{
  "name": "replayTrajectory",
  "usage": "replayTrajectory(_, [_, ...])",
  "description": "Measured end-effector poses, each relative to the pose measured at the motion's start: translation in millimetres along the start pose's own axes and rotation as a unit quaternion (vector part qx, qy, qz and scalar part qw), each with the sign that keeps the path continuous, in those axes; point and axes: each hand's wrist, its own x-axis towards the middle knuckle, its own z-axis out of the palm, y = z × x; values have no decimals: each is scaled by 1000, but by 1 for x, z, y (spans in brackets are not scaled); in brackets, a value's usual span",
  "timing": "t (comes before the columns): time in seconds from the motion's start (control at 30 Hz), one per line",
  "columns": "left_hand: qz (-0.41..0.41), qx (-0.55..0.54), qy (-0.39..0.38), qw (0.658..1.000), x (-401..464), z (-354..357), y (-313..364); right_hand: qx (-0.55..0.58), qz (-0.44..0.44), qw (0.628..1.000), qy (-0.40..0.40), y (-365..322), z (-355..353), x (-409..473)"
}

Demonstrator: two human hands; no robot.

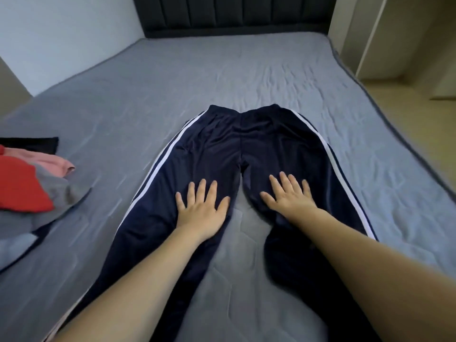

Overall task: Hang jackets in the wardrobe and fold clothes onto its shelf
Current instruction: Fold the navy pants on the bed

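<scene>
Left hand (201, 210): palm down, fingers straight and spread, pressing flat on the left leg of the navy track pants (246, 146). It grips nothing. The forearm runs back to the near edge of the bed.

Right hand (290, 197): likewise palm down, fingers straight and fanned, pressing flat on the right leg just below the crotch. It grips nothing. Its forearm crosses the lower part of that leg.

The track pants lie spread on the grey mattress (246, 77), roughly at its middle, waistband toward the headboard and legs running to the near edge. White side stripes show along both outer seams. The legs part below the hands, leaving bare mattress between them; the right leg is bunched and creased under the forearm.

Near the left edge of the mattress, well apart from the pants, lies a loose pile of clothes (32, 191): a red piece on top, pink and black pieces behind it, grey fabric underneath.

A dark padded headboard (234, 14) stands along the far edge. A pale wall panel or door (370, 38), which one I cannot tell, stands beyond the far right corner.
</scene>
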Motion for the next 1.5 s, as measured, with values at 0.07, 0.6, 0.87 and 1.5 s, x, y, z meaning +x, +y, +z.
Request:
replayTrajectory(0.07, [-5,-34,4,999,-48,0,6,-21,-27,999,-18,9,2,-41])
replayTrajectory(0.6, [-110,-734,-145,654,-213,-38,113,691,242,672,-115,110,-45,-192])
replayTrajectory(0.87, [-13,-561,-182,807,-246,-49,118,669,113,663,-316,135,-18,-270])
replayTrajectory(1.5, [125,-643,-12,756,-339,-66,158,760,107,630,-119,131,-77,-385])
